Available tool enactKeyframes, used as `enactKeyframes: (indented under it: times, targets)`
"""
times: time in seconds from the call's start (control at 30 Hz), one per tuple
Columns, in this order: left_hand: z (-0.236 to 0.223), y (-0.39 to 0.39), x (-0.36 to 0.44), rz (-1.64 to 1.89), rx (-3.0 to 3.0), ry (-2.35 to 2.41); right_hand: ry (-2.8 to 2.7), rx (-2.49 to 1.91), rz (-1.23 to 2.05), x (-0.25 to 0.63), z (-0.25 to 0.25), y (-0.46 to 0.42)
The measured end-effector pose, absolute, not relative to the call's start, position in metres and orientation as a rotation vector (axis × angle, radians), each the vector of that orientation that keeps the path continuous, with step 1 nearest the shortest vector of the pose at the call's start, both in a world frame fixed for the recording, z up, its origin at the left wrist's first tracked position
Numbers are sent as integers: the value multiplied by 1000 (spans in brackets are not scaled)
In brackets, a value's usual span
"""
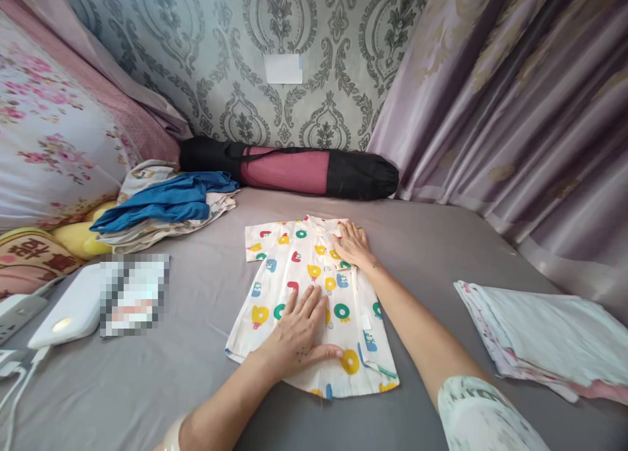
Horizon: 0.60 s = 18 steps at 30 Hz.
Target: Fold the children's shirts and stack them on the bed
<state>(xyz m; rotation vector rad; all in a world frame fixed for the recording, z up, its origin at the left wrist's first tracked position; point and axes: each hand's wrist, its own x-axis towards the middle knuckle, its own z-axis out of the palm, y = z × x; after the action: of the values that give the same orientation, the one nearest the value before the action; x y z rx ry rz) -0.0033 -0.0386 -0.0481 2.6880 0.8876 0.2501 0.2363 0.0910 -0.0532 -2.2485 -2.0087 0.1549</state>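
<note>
A small white short-sleeved shirt point(314, 268) printed with colourful letters and shapes lies on the grey sheet, its collar toward the wall. My left hand point(301, 330) rests flat on the middle of the shirt, fingers spread. Near the collar, my right hand point(354, 245) presses on the shirt's right shoulder and sleeve, its fingers stretched out and covering part of that sleeve. The right side of the shirt appears folded partly over, with a small white tag near its edge. Neither hand grasps anything.
Folded clothes point(564, 336) lie at the right; another pile with a blue garment point(167, 202) is at the left. A black and pink rolled bag point(289, 169) lies along the wall. A white device with cables point(76, 307), a blurred rectangle point(140, 294) and a power strip point(19, 317) are at left.
</note>
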Motion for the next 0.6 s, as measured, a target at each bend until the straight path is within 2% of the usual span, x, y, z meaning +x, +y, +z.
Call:
enactKeyframes:
  times: [0.3,0.6]
  targets:
    - [-43,-39,-4,181,2674,877,-1993,-2187,139,237,-56,92]
    - [-40,-39,-6,156,2617,861,-2137,-2103,209,230,-52,25]
